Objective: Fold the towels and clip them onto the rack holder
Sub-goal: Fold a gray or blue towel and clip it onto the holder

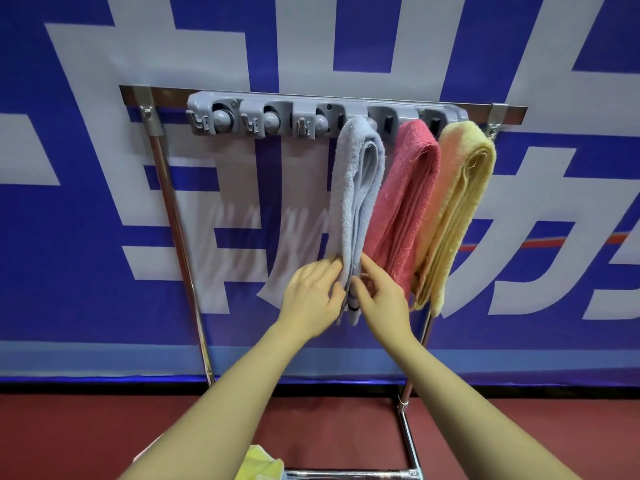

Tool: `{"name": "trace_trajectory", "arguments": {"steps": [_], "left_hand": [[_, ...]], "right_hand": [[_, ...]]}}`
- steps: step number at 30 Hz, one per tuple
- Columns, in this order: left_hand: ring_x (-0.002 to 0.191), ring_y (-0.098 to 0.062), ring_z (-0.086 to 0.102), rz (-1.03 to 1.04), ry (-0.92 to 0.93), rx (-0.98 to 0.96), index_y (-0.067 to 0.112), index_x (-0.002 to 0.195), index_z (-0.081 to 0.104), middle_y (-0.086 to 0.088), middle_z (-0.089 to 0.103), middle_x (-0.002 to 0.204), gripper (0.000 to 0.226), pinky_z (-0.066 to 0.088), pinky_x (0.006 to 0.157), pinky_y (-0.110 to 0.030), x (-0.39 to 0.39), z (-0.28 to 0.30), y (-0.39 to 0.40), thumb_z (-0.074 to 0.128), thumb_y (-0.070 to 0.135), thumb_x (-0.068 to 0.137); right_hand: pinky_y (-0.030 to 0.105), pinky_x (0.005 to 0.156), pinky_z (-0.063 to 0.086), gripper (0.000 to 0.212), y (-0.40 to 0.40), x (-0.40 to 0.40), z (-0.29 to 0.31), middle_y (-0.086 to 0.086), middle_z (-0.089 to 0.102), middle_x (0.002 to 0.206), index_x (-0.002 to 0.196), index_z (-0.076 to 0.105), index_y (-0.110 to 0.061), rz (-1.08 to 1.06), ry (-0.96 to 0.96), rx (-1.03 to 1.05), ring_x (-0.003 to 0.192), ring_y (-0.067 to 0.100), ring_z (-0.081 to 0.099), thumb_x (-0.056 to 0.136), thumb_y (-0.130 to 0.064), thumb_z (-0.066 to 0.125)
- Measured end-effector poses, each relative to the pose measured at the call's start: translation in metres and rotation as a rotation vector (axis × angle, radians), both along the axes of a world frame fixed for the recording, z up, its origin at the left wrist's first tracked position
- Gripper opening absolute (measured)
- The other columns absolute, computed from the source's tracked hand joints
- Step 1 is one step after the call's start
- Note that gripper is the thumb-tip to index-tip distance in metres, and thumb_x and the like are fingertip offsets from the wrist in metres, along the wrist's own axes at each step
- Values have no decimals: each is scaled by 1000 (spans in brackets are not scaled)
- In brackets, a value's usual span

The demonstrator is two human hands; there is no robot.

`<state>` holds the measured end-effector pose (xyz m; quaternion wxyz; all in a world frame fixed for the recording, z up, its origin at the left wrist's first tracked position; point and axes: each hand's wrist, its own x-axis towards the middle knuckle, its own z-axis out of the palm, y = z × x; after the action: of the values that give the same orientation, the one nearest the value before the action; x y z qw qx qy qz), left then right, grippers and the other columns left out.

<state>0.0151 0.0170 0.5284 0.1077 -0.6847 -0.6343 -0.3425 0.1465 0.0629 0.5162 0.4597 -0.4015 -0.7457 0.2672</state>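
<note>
A grey rack holder [270,116] with several clips is fixed to the top bar of a metal stand. Three folded towels hang from its right clips: a light blue towel [356,188], a pink towel [405,202] and a yellow towel [460,209]. My left hand [311,296] touches the left side of the blue towel's lower end with loosely bent fingers. My right hand [381,296] touches the right side of the same end, fingers slightly curled against the cloth. The three left clips hold nothing.
The metal stand [173,216] has chrome legs and a bottom bar [346,474]. A yellow-green cloth [259,465] shows at the bottom edge. Behind stands a blue and white banner [86,168] above a red floor [104,427].
</note>
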Motion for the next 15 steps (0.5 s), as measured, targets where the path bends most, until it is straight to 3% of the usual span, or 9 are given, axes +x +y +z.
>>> {"name": "trace_trajectory", "arguments": {"steps": [3,6,15], "left_hand": [[127,-22,46,29,127,-139,13,136,46,-4,47,141,58,29,107,-32,-4,-2,-15,21,30,87],[139,-16,27,71,139,-271,21,147,30,1,28,154,51,13,112,-26,-7,-8,-31,32,28,96],[138,-15,31,111,104,-322,19,144,36,1,33,152,48,12,113,-26,0,-40,-109,40,28,97]], "right_hand": [[28,79,46,52,-11,6,-3,-11,60,124,142,39,-36,-3,-159,-6,109,11,57,94,-16,50],[27,77,42,50,-29,12,-5,-10,57,124,142,41,-32,14,-228,-15,108,13,54,95,-14,48],[33,94,43,41,-94,26,-31,-6,52,137,137,48,-20,9,-398,-41,125,15,48,96,-17,47]]}}
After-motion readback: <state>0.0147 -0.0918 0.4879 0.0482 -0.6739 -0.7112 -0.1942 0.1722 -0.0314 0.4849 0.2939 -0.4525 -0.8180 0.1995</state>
